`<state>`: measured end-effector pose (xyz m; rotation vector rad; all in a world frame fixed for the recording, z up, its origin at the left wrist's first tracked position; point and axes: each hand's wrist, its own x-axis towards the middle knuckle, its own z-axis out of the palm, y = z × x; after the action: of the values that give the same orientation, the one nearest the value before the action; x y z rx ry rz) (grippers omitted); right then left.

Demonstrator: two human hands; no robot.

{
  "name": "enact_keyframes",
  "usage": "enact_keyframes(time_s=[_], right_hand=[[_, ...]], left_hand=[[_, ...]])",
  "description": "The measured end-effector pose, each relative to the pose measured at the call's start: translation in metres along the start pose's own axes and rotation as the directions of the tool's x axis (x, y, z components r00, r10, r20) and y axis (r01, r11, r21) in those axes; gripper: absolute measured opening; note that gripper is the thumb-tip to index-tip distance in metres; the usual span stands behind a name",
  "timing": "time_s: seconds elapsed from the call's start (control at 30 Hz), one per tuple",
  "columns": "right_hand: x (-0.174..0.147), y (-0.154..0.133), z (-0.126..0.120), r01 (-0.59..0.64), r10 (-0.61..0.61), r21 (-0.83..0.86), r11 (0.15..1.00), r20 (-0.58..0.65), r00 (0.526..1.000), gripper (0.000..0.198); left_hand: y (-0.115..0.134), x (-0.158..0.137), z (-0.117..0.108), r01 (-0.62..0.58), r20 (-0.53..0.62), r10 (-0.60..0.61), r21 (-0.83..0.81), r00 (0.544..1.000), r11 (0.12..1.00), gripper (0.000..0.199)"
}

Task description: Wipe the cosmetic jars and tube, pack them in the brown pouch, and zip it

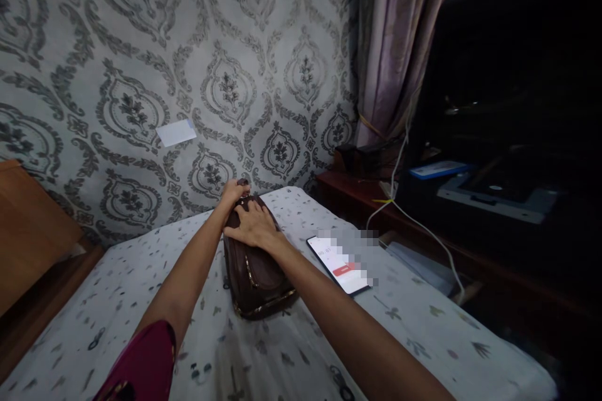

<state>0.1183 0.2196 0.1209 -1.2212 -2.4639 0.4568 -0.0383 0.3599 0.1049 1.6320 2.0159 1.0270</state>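
Note:
A brown handbag (263, 276) with gold-coloured zips lies on a white patterned cloth (207, 301). At its far end, my left hand (234, 193) is closed around a brown part of the bag, perhaps its strap or handle; the fingertips are partly hidden. My right hand (256, 225) rests on top of the bag with its fingers spread, pressing against the surface and gripping nothing. To the right of the bag lies a phone (336, 263) with a lit screen, partly blurred out.
Behind stands a patterned wall with a white card (176, 133) on it. A dark cabinet or screen (508, 106) rises at the right, with a white cable (399, 163) hanging beside it. An orange-brown panel (32, 232) borders the left side. A purple curtain (395, 37) hangs in the corner.

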Motion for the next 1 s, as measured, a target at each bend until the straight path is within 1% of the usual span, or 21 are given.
enact_keyframes(time_s=[0.1, 0.17, 0.3, 0.43, 0.57, 0.67, 0.77, 0.9, 1.0], right_hand=[[-0.001, 0.001, 0.000, -0.001, 0.001, 0.014, 1.000, -0.003, 1.000, 0.069], [-0.001, 0.001, 0.001, -0.002, 0.002, 0.027, 1.000, -0.003, 1.000, 0.070], [0.000, 0.003, 0.002, -0.009, 0.008, 0.046, 0.999, 0.015, 1.000, 0.071], [0.000, 0.003, 0.002, -0.011, 0.009, 0.068, 0.998, 0.027, 1.000, 0.070], [-0.002, 0.001, 0.000, -0.021, 0.018, 0.067, 0.998, 0.036, 0.999, 0.069], [-0.003, 0.000, -0.002, -0.023, 0.021, 0.062, 0.998, 0.044, 0.999, 0.069], [-0.002, 0.000, -0.001, -0.019, 0.017, 0.055, 0.998, 0.046, 0.999, 0.071], [-0.001, 0.001, 0.000, -0.009, 0.008, 0.048, 0.999, 0.031, 0.999, 0.068], [-0.001, 0.001, 0.001, -0.011, 0.010, 0.051, 0.999, 0.020, 1.000, 0.069]], left_hand=[[0.003, -0.002, -0.003, 0.008, 0.054, -0.007, -0.011, 0.999, 1.000, 0.025], [0.004, -0.005, -0.008, -0.003, 0.081, 0.005, -0.017, 0.997, 1.000, 0.022], [-0.001, -0.015, -0.030, -0.015, 0.136, 0.013, 0.017, 0.991, 1.000, 0.019], [-0.010, -0.028, -0.052, -0.013, 0.161, -0.009, 0.134, 0.987, 0.991, 0.012], [-0.013, -0.032, -0.061, -0.033, 0.135, -0.003, 0.265, 0.991, 0.964, 0.011], [-0.013, -0.030, -0.062, -0.040, 0.092, 0.006, 0.366, 0.996, 0.930, 0.012], [-0.014, -0.028, -0.060, -0.032, 0.038, 0.017, 0.447, 0.999, 0.894, 0.010], [-0.017, -0.030, -0.054, -0.026, -0.026, 0.046, 0.508, 0.999, 0.861, 0.014], [-0.019, -0.033, -0.049, -0.023, -0.050, 0.057, 0.517, 0.997, 0.855, 0.018]])
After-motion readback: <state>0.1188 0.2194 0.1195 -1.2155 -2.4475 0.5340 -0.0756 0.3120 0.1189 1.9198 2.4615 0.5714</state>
